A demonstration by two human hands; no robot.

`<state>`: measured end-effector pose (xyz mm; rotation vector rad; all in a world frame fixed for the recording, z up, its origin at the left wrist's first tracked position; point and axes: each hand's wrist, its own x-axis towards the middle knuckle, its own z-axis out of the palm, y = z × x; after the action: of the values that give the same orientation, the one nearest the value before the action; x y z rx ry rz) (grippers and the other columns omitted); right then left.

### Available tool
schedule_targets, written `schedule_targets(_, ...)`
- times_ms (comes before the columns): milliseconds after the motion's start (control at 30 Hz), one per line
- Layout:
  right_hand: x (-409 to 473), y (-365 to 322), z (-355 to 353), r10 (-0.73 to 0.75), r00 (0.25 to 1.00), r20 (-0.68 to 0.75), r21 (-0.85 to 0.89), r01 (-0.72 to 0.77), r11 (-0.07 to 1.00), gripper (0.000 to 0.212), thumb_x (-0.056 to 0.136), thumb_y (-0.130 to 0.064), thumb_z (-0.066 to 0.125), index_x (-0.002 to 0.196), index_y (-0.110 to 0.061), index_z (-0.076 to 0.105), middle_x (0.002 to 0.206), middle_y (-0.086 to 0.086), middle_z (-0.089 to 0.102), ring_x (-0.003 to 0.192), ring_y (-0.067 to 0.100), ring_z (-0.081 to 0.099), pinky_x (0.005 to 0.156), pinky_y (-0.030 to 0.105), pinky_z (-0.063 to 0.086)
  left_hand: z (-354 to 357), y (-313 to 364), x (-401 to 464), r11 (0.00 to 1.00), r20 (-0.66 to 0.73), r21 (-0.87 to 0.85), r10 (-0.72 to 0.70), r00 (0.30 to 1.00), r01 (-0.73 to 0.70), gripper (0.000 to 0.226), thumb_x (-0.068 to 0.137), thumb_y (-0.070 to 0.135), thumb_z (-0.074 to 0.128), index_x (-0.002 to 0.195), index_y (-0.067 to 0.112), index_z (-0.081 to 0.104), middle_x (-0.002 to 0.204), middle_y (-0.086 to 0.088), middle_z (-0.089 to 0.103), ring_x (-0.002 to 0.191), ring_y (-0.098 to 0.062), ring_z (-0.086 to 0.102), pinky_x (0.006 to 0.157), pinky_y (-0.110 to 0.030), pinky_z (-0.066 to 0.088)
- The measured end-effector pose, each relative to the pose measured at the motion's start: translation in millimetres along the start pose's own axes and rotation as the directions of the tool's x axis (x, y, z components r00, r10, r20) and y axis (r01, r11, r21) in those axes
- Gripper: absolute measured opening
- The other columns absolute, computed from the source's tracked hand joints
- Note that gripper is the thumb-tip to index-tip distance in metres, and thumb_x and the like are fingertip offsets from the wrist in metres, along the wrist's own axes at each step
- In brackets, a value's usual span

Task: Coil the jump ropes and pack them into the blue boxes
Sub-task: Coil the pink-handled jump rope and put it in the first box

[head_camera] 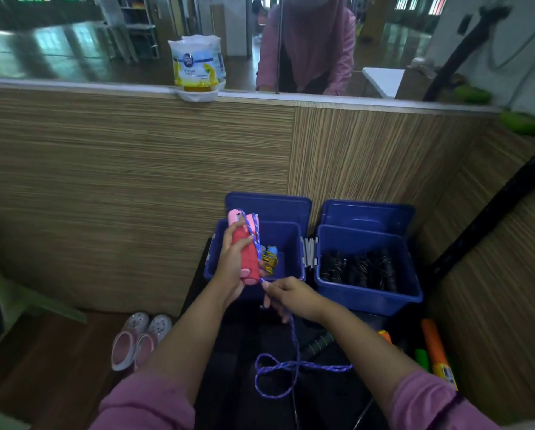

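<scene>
Left hand (233,262) fingers grasp pink jump-rope handles (244,243); right hand (286,296) fingers pinch the purple rope (294,342) just below them, above the left blue box (286,240).

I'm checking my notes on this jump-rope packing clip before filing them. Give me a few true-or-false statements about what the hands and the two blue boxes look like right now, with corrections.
1. The left hand grips the pink handles of a jump rope. True.
2. The right hand is empty and hangs away from the rope. False: it pinches the purple rope just below the handles.
3. The whole rope is already wound round the handles. False: a long loose loop hangs below the hands.
4. The right blue box holds dark coiled ropes. True.
5. The left blue box has nothing in it. False: a small yellow and blue bundle lies inside.
</scene>
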<state>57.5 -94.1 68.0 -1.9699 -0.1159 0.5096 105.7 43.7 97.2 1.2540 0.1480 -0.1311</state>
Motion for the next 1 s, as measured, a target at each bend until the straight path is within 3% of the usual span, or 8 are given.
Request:
schedule_targets(167, -7, -10, -17, -0.038, 0.999, 0.011, -0.280, 0.040, 0.959, 0.026, 0.095, -0.035, 0.055, 0.081, -0.018, 0.068, 0.056, -0.010, 0.051, 0.044, -0.003, 0.045, 0.048, 0.013, 0.034, -18, -2, 3, 0.910, -0.079, 0.400, 0.155, 0.985, -0.111, 0.035, 0.095, 0.012, 0.052, 0.105, 0.046, 0.054, 0.094, -0.014, 0.061, 0.054, -0.023, 0.052, 0.042, -0.028, 0.046)
schedule_targets(333, -21, -20, -35, -0.109, 0.991, 0.073, -0.471, 0.130, 0.873, 0.022, 0.092, -0.032, 0.060, 0.093, -0.014, 0.073, 0.059, -0.017, 0.054, 0.056, -0.009, 0.051, 0.054, 0.008, 0.034, -58, -6, 11, 0.363, 0.152, 0.899, 0.269, 0.951, -0.246, 0.033, 0.095, 0.031, 0.052, 0.127, 0.042, 0.052, 0.095, -0.017, 0.055, 0.085, -0.035, 0.059, 0.079, -0.032, 0.046)
schedule_targets(433, -27, -31, -43, -0.143, 0.983, 0.111, -0.505, 0.180, 0.844, 0.024, 0.092, -0.034, 0.059, 0.087, -0.016, 0.074, 0.064, -0.015, 0.060, 0.060, -0.003, 0.054, 0.059, 0.014, 0.040, -72, -6, 9, 0.137, 0.266, 0.947, 0.167, 0.949, -0.290, 0.037, 0.097, 0.048, 0.041, 0.134, 0.050, 0.045, 0.110, -0.015, 0.049, 0.094, -0.041, 0.061, 0.089, -0.040, 0.050)
schedule_targets(567, -31, -44, -62, -0.105, 0.984, 0.143, -0.640, 0.173, 0.749, 0.032, 0.089, -0.043, 0.061, 0.069, -0.020, 0.070, 0.059, -0.006, 0.061, 0.057, 0.007, 0.055, 0.059, 0.020, 0.042, -77, -3, 4, -0.180, 0.468, 0.875, 0.072, 0.881, -0.450, 0.066, 0.081, 0.070, 0.007, 0.135, 0.055, 0.040, 0.108, -0.009, 0.045, 0.085, -0.037, 0.063, 0.078, -0.038, 0.051)
schedule_targets(700, -40, -46, -84, -0.079, 0.989, 0.121, -0.622, 0.138, 0.771, 0.032, 0.087, -0.046, 0.062, 0.064, -0.024, 0.068, 0.059, -0.005, 0.064, 0.055, 0.006, 0.053, 0.062, 0.026, 0.045, -99, 0, 4, -0.206, 0.520, 0.841, 0.051, 0.853, -0.500, 0.079, 0.072, 0.082, -0.012, 0.136, 0.062, 0.029, 0.112, -0.009, 0.045, 0.082, -0.034, 0.062, 0.078, -0.038, 0.052)
schedule_targets(833, -35, -52, -98, -0.213, 0.977, 0.023, -0.701, 0.168, 0.693, 0.030, 0.089, -0.049, 0.057, 0.068, -0.027, 0.063, 0.065, -0.005, 0.064, 0.062, 0.008, 0.056, 0.066, 0.033, 0.047, -94, -4, -6, -0.181, 0.648, 0.736, -0.091, 0.756, -0.653, 0.059, 0.077, 0.080, -0.013, 0.133, 0.064, -0.024, 0.121, -0.014, 0.048, 0.088, -0.035, 0.061, 0.080, -0.040, 0.051)
schedule_targets(933, -25, -52, -105, -0.295, 0.955, -0.034, -0.718, 0.182, 0.672, 0.026, 0.091, -0.051, 0.050, 0.070, -0.037, 0.056, 0.065, -0.006, 0.061, 0.065, 0.010, 0.056, 0.067, 0.036, 0.048, -80, -3, -20, -0.160, 0.777, 0.579, -0.190, 0.601, -0.799, 0.071, 0.087, 0.074, 0.008, 0.145, 0.042, -0.018, 0.118, -0.009, 0.053, 0.096, -0.030, 0.060, 0.084, -0.038, 0.049)
schedule_targets(1000, -19, -50, -105, -0.293, 0.956, -0.034, -0.640, 0.204, 0.740, 0.023, 0.093, -0.047, 0.051, 0.073, -0.037, 0.056, 0.067, -0.006, 0.060, 0.065, 0.009, 0.056, 0.067, 0.033, 0.047, -71, 0, -29, -0.097, 0.853, 0.501, -0.114, 0.509, -0.860, 0.074, 0.093, 0.066, 0.027, 0.148, 0.029, -0.004, 0.123, -0.012, 0.057, 0.101, -0.028, 0.059, 0.086, -0.036, 0.049)
